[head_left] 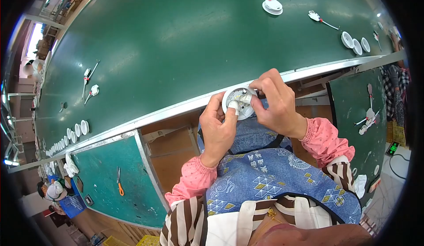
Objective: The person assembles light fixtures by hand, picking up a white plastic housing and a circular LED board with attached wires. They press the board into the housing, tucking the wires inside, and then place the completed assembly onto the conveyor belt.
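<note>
Between my two hands is a round white lamp housing, held at the table's front edge, with a pale plate or board inside it. My left hand grips its left rim, the thumb pressing on the inside. From the right, my right hand holds the rim with bent fingers while its thumb reaches in. White coverings wrap the fingertips inside the housing. Small details under them are hidden.
A green table with a metal edge lies ahead. White cups line its left end; several more sit far right. Wired white parts and an assembled round lamp lie beyond. Orange-handled scissors rest on a lower green board.
</note>
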